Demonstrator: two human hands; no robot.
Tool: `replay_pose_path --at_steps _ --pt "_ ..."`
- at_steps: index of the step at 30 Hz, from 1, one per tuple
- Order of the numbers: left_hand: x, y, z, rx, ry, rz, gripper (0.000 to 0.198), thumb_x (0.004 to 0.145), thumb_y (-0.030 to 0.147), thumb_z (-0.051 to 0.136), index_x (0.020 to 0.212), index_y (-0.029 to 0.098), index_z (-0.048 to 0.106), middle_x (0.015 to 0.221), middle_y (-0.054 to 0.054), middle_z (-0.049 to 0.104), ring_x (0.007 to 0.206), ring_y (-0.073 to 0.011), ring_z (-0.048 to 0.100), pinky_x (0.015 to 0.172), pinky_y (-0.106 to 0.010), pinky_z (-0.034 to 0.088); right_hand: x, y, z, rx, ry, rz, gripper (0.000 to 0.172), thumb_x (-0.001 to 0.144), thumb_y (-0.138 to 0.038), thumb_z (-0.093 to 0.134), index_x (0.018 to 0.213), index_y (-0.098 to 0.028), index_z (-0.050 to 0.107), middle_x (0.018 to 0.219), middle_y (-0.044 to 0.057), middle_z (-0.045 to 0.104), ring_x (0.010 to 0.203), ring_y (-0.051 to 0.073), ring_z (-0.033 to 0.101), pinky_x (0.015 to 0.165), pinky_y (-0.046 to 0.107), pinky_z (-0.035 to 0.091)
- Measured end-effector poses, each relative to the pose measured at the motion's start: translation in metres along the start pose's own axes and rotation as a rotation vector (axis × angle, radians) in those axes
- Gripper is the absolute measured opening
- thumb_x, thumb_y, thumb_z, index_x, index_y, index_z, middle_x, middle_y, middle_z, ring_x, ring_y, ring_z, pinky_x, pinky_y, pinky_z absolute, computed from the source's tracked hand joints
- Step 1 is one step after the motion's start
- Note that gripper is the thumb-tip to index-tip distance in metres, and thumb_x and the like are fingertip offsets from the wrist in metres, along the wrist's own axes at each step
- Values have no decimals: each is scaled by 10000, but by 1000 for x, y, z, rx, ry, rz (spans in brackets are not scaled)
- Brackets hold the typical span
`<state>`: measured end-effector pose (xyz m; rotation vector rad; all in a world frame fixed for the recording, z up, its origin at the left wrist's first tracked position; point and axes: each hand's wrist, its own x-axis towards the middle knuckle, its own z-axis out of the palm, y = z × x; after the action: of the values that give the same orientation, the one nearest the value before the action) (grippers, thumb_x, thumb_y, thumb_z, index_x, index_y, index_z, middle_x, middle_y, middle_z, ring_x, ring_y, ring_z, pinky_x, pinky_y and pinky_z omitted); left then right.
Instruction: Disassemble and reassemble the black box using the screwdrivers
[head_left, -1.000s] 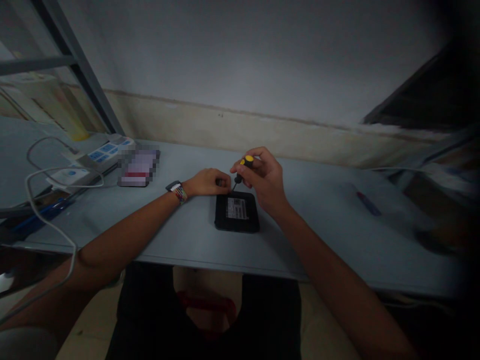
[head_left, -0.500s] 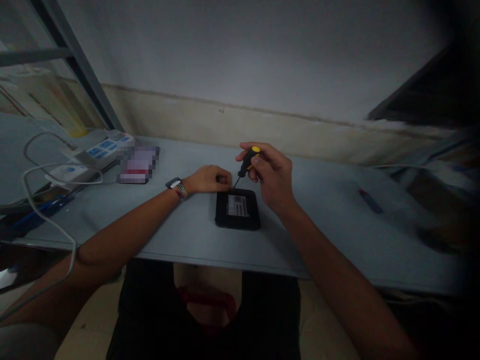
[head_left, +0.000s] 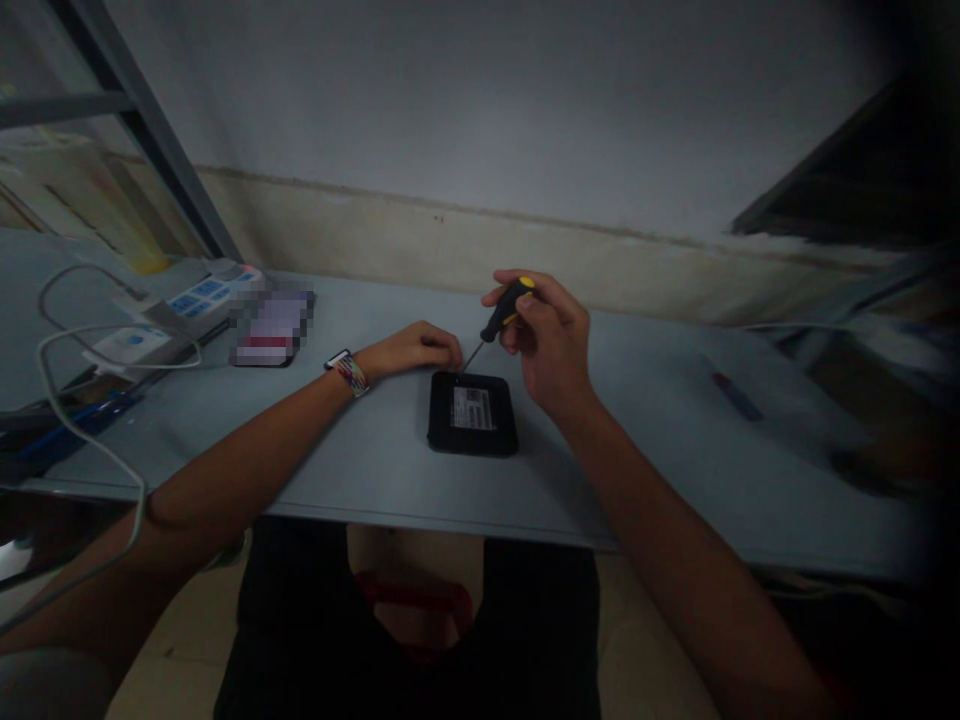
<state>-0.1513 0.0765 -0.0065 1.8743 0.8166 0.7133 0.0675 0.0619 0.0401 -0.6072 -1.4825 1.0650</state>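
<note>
A small black flat device (head_left: 472,412) with a white label lies on the grey table (head_left: 375,460) in front of me. My right hand (head_left: 547,340) is closed around a screwdriver (head_left: 501,314) with a black and yellow handle; its thin shaft slants down to the device's far left corner. My left hand (head_left: 411,350) rests on the table just behind that corner, fingers curled and fingertips touching the device's far edge. A watch with a coloured strap (head_left: 345,370) sits on my left wrist.
A power strip (head_left: 202,300) with white cables (head_left: 90,350) lies at the far left, next to a blurred-out flat object (head_left: 268,325). A red and blue pen (head_left: 736,396) lies to the right. A metal shelf frame (head_left: 142,130) rises at the left. The wall is close behind.
My right hand has lifted and drifted right, tilting the screwdriver more steeply away from my left hand. My left hand's fingers have uncurled slightly at the device's corner.
</note>
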Motion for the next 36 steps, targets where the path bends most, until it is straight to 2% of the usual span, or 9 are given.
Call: replay_pose_path --at_steps 6,11,17,24,27,29,33,36 --pt "1 -3 -6 -44 -51 -42 284 870 351 667 917 148 859 921 -98 821 805 -172 637 791 -320 492 8 5 -4 58 84 44 289 950 -535 737 1097 -290 785 1016 16 793 539 80 492 477 249 394" --pt "2 -5 -8 -62 -80 -40 255 834 301 654 902 147 845 951 -106 831 811 -168 645 790 -310 496 13 9 -7 162 145 72 244 869 -429 794 1054 -271 812 951 9 818 531 68 518 472 218 393" --pt "0 -3 -7 -31 -74 -24 249 884 363 733 935 145 843 925 -83 814 864 -177 684 840 -311 507 15 10 -8 146 174 97 299 834 -461 801 1055 -260 799 953 5 820 520 66 505 458 219 404" --pt "2 -6 -5 -4 -78 -25 256 859 402 813 896 148 815 842 -50 765 798 -150 653 791 -293 495 15 13 -10 139 143 88 291 886 -484 789 1080 -267 784 979 4 813 523 61 506 468 214 415" --pt "1 -5 -12 -3 -86 -40 227 855 374 804 887 149 803 838 -46 762 790 -144 649 786 -285 497 15 16 -12 141 130 103 330 885 -514 778 1101 -265 769 989 9 801 529 65 500 463 222 406" --pt "-2 -6 -21 21 -51 -42 230 854 375 791 888 148 798 835 -44 756 776 -138 638 767 -276 488 14 14 -11 164 117 134 346 858 -512 781 1087 -253 766 958 8 789 526 67 486 456 226 396" --pt "-13 -7 -38 278 33 -93 226 824 368 764 871 149 797 755 -22 715 691 -123 590 674 -251 429 8 4 -5 246 34 211 309 798 -451 781 1011 -226 772 876 0 772 498 62 452 427 223 363" --pt "-20 -5 -48 453 38 -149 193 803 340 742 843 158 793 754 -14 727 693 -129 616 679 -248 432 1 -4 0 289 -76 228 278 788 -408 778 984 -211 784 841 -8 769 469 55 449 408 220 339"
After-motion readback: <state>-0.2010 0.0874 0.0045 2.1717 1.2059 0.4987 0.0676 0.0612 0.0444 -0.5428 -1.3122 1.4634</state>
